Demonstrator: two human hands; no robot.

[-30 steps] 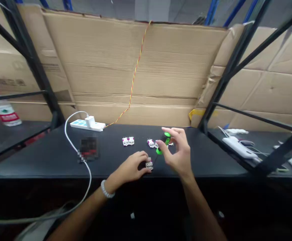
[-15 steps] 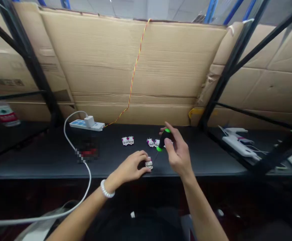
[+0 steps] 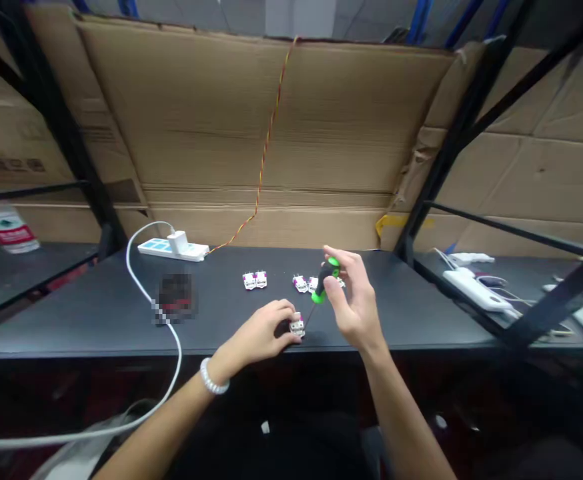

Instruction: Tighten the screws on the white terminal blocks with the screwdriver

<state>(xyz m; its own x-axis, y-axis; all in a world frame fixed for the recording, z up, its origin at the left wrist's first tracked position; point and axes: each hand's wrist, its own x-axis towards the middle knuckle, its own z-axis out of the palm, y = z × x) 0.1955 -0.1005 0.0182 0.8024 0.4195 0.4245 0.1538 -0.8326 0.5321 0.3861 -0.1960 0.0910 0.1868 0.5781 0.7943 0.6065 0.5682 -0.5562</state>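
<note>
My left hand [image 3: 261, 333] rests on the black table [image 3: 96, 313] near its front edge, fingers closed on a small white and magenta part [image 3: 297, 327]. My right hand [image 3: 354, 300] grips the black and green handle of a screwdriver [image 3: 325, 280], held tilted with its thin shaft pointing down at that part. Behind them lie more of the small white and magenta parts: a pair [image 3: 255, 281] to the left and a few [image 3: 305, 285] beside the screwdriver.
A white power strip [image 3: 174, 248] with a plugged charger and a white cable [image 3: 164, 313] lies at back left. A blurred dark object [image 3: 176, 297] sits mid-left. Cardboard sheets [image 3: 271, 133] wall the back. Black frame bars [image 3: 436, 167] rise at both sides; another power strip [image 3: 474, 290] lies right.
My right hand went from open fingers around the screwdriver handle to a closed grip on it. The left hand has stayed on the small part.
</note>
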